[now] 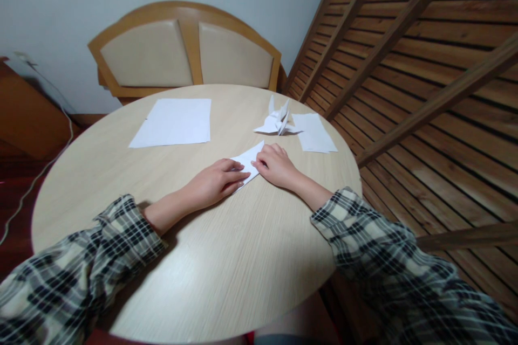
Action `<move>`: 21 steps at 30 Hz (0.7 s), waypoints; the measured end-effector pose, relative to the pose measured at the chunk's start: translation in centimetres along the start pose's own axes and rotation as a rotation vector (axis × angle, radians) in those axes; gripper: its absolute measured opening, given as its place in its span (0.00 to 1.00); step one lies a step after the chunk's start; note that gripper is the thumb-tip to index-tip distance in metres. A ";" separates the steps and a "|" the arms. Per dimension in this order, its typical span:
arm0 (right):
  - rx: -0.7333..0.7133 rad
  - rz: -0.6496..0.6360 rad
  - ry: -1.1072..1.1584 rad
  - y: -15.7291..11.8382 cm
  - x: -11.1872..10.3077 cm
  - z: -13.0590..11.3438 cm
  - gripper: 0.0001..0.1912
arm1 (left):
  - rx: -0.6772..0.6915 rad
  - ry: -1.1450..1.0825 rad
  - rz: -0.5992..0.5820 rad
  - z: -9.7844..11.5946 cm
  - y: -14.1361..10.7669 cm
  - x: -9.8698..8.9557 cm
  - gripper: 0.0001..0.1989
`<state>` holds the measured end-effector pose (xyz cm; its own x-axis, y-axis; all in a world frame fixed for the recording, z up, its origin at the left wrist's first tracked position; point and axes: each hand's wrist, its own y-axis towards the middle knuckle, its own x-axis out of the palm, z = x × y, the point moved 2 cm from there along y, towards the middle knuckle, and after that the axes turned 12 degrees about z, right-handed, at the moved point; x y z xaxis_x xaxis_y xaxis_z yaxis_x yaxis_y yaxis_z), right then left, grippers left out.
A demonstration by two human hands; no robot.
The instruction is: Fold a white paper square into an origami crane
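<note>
A folded piece of white paper (pixel 251 160) lies on the round table, partly covered by both hands. My left hand (pixel 220 180) rests on its left part with fingers stretched out and pressing down. At the paper's right edge, my right hand (pixel 277 164) has curled fingers, with thumb and fingertips closed on the paper. Just beyond the right hand stand white folded paper cranes (pixel 278 121), grouped close together; their exact number is hard to make out.
A stack of white sheets (pixel 176 121) lies at the table's far left. Smaller white sheets (pixel 314 132) lie right of the cranes. Behind the round table (pixel 226 280) is a wooden headboard (pixel 188 38) with pale panels. Wooden slats (pixel 424 75) rise on the right.
</note>
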<state>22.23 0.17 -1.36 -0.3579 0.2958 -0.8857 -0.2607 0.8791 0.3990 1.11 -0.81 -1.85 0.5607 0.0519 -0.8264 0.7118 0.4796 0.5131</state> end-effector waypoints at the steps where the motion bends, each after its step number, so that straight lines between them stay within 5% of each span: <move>1: 0.002 0.000 -0.003 0.0 0.0 0.0 0.13 | 0.004 0.002 -0.001 0.0 0.0 0.0 0.18; 21: 0.034 0.016 -0.006 0.0 0.1 -0.2 0.13 | -0.020 -0.049 0.023 -0.1 1.0 -0.3 0.16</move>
<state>22.05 0.14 -1.40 -0.3568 0.3122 -0.8805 -0.2240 0.8864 0.4051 1.63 -0.30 -1.16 0.5970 0.0207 -0.8020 0.6903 0.4960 0.5267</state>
